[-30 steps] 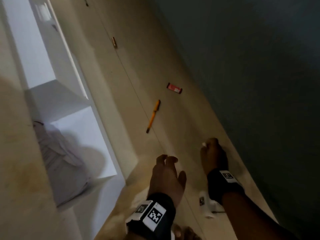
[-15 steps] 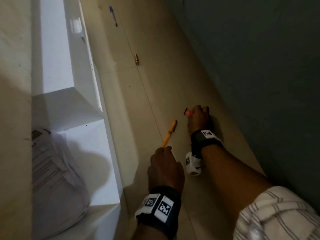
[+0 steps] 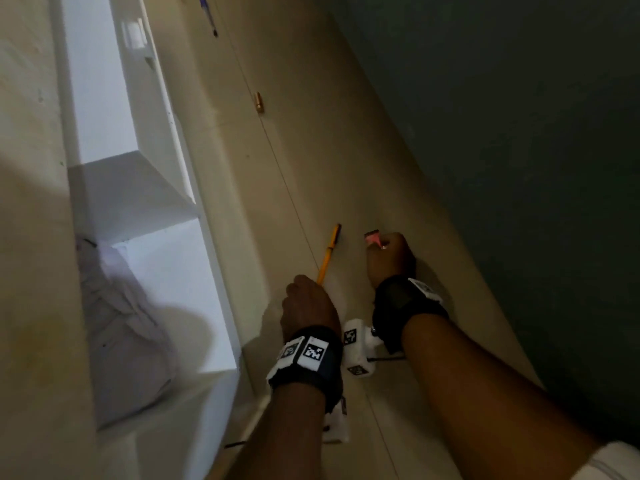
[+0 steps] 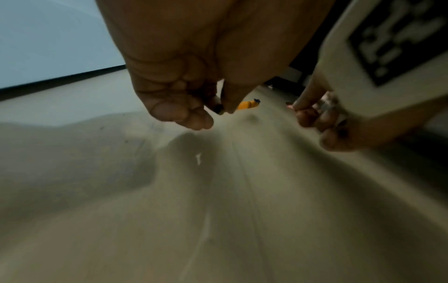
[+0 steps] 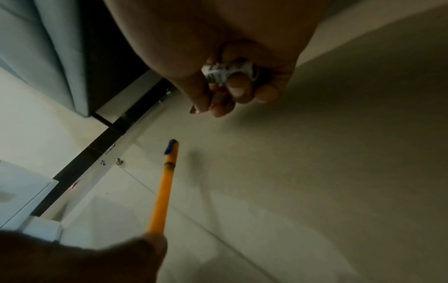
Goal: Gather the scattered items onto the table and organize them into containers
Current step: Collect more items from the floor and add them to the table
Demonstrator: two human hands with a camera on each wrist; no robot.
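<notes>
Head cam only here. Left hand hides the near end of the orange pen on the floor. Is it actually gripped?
Observer: Yes. The left wrist view shows the left hand pinching the orange pen near its dark tip, between thumb and fingers.
Operator: Pen off the floor?
Observer: Probably. In the right wrist view its blue cap sits apart from its shadow on the floor, so that end looks raised.
Operator: Right hand, just the red thing?
Observer: No. The right wrist view shows the right hand pinching the red item with a white printed item also tucked under its curled fingers.
</notes>
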